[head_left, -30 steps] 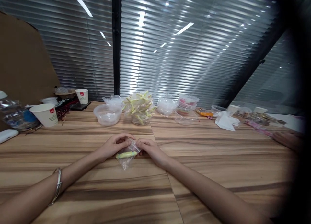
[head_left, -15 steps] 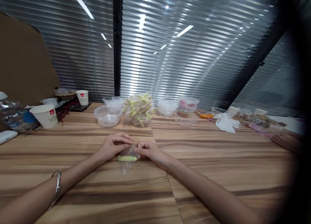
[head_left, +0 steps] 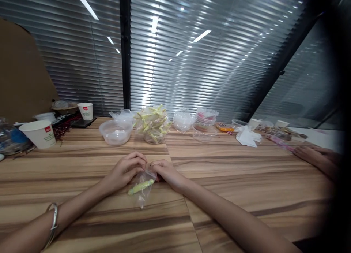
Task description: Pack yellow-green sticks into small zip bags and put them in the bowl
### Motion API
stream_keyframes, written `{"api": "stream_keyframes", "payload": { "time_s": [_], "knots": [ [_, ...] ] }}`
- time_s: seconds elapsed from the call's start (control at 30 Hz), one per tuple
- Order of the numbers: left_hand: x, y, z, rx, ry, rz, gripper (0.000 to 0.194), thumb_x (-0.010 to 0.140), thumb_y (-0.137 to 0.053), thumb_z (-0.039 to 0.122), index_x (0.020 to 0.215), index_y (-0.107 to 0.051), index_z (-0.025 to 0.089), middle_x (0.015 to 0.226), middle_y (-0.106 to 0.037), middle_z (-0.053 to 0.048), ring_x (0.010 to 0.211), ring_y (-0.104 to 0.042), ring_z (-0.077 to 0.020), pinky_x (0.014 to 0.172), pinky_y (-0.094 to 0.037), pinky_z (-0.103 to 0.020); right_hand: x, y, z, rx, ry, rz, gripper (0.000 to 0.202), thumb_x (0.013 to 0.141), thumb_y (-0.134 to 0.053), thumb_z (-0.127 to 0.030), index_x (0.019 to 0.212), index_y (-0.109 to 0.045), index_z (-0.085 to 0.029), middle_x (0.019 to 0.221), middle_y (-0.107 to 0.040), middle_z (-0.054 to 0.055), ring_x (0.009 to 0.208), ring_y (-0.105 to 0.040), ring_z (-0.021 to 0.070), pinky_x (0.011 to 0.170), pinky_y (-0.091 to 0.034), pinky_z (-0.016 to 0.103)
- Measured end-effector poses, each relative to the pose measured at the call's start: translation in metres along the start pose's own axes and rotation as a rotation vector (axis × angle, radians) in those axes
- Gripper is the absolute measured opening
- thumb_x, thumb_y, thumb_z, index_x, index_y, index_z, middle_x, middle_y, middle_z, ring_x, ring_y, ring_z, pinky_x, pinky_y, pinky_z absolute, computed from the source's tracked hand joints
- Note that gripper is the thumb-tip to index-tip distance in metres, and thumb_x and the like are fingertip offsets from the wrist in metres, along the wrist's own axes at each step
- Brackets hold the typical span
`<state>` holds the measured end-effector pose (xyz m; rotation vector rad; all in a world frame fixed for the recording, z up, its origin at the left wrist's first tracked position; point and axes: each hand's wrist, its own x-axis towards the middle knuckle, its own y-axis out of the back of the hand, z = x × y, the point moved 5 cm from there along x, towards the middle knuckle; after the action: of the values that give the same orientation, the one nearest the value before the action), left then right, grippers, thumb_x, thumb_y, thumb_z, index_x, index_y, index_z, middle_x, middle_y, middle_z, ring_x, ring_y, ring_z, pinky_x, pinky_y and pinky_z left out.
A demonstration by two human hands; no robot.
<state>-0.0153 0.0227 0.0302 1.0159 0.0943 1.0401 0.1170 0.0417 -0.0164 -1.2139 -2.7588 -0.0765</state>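
Observation:
A small clear plastic bag [head_left: 142, 200] hangs by its upper edge between my two hands, just over the wooden table. Inside it lies a slim yellow-green piece [head_left: 140, 187], slanting up to the right; its exact kind I cannot make out. My left hand [head_left: 131, 168] pinches the bag's top left corner, thumb and fingers pressed together. At the top right corner my right hand [head_left: 166, 172] grips the bag with curled fingers. Beyond the hands stands a clear tub [head_left: 155, 137] heaped with similar bagged yellow pieces.
Clear plastic bowls [head_left: 115, 134] stand left of the tub, stacked containers [head_left: 205, 125] to its right. Paper cups [head_left: 40, 136], a phone [head_left: 83, 122] and a crumpled tissue [head_left: 248, 136] lie around. Another person's hands [head_left: 312, 156] rest at the far right by a pink strip [head_left: 281, 142].
The bag has come slightly nearer and hangs lower, and the yellow piece in it has tilted from level to slanting. The whole view has shifted a little. Both hands keep hold of the bag.

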Motion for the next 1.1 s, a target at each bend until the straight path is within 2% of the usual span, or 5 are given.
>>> {"api": "stream_keyframes", "payload": {
  "time_s": [0.3,0.57,0.7,0.87,1.1],
  "knots": [
    [-0.002,0.003,0.005,0.049,-0.033,0.034,0.018,0.086,-0.044,0.022,0.090,-0.062,0.020,0.100,-0.051,-0.003,0.097,-0.048,-0.0091,0.087,-0.038,-0.019,-0.001,-0.002,-0.005,-0.002,-0.039,-0.145,0.018,0.073,-0.051,-0.028,0.076,-0.051,-0.011,0.070,-0.045,0.001,0.062,-0.040,0.0045,0.058,-0.030,0.016],
    [-0.001,0.001,0.004,-0.038,-0.017,0.009,0.017,0.086,-0.043,0.024,0.087,-0.059,0.017,0.098,-0.051,-0.004,0.096,-0.048,-0.0098,0.087,-0.038,-0.020,0.006,0.006,0.008,0.012,-0.059,0.084,0.025,0.076,-0.048,-0.033,0.067,-0.037,-0.013,0.058,-0.029,-0.003,0.051,-0.025,0.0029,0.048,-0.018,0.017],
    [0.000,0.002,-0.001,-0.087,0.019,0.025,0.018,0.085,-0.046,0.029,0.086,-0.059,0.017,0.104,-0.052,-0.004,0.100,-0.049,-0.0109,0.091,-0.037,-0.021,0.007,0.010,0.010,-0.033,-0.032,0.084,0.030,0.078,-0.047,-0.036,0.065,-0.038,-0.012,0.058,-0.033,-0.002,0.051,-0.029,0.0032,0.048,-0.020,0.018],
    [0.001,-0.001,-0.013,-0.235,0.178,0.083,0.044,0.079,-0.057,0.037,0.119,-0.044,0.025,0.123,-0.048,-0.004,0.114,-0.046,-0.0141,0.099,-0.038,-0.026,0.007,0.019,0.013,0.090,0.034,0.232,0.027,0.080,-0.048,-0.036,0.072,-0.044,-0.011,0.062,-0.041,0.000,0.054,-0.037,0.0041,0.050,-0.026,0.017],
    [0.004,0.003,-0.018,0.053,0.171,0.146,0.057,0.067,-0.068,0.043,0.118,-0.048,0.026,0.126,-0.047,-0.004,0.119,-0.041,-0.0189,0.104,-0.034,-0.034,0.009,0.019,0.015,0.275,0.064,0.229,0.026,0.075,-0.058,-0.035,0.082,-0.050,-0.011,0.070,-0.047,0.001,0.058,-0.042,0.0054,0.053,-0.031,0.018]
  ]
}}
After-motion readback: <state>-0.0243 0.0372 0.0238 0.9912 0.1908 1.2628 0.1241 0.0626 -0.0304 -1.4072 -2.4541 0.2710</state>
